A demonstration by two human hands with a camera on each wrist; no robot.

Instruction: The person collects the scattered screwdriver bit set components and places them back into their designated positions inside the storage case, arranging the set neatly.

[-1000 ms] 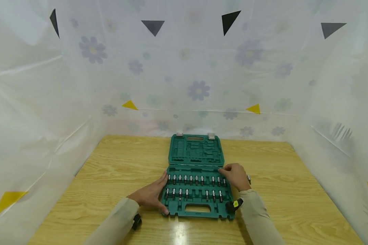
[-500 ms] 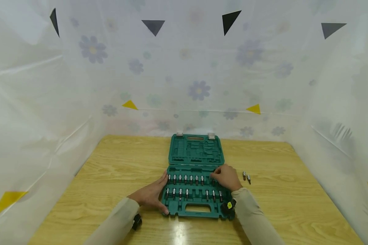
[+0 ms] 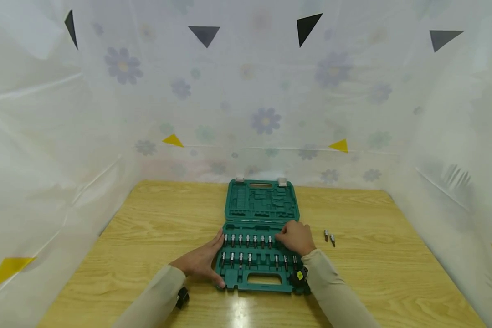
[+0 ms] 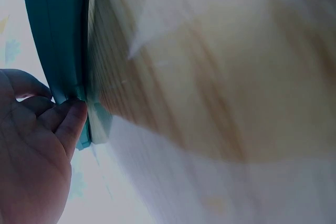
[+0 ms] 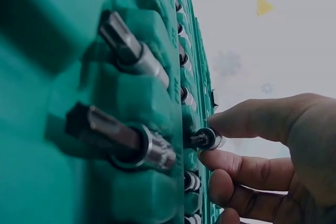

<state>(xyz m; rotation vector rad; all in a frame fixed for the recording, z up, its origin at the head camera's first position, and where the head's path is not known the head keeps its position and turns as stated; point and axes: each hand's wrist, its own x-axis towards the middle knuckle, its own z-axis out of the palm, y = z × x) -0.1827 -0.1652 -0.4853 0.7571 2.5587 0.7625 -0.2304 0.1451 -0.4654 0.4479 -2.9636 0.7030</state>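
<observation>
A green socket case (image 3: 229,279) lies open on the table, its base towards me. Short bit sockets stand in two rows in it, silver at one end with dark tips. My left hand (image 3: 202,260) holds the case's left edge, its fingers bent against the rim (image 4: 79,93) in the left wrist view. Over the right part of the back row, my right hand (image 3: 297,238) pinches a bit socket (image 5: 211,139) between thumb and forefinger, clearest in the right wrist view. That hand hides the slots beneath it in the head view.
Two loose bit sockets (image 3: 329,237) lie on the wooden table (image 3: 365,264) right of the case. The upright lid (image 3: 262,200) has moulded recesses and two latches. White flowered sheeting (image 3: 246,100) encloses the table's back and sides.
My right hand has moved left along the back row. Both loose bit sockets on the right are now uncovered; one second ago only one showed. The left hand has stayed put.
</observation>
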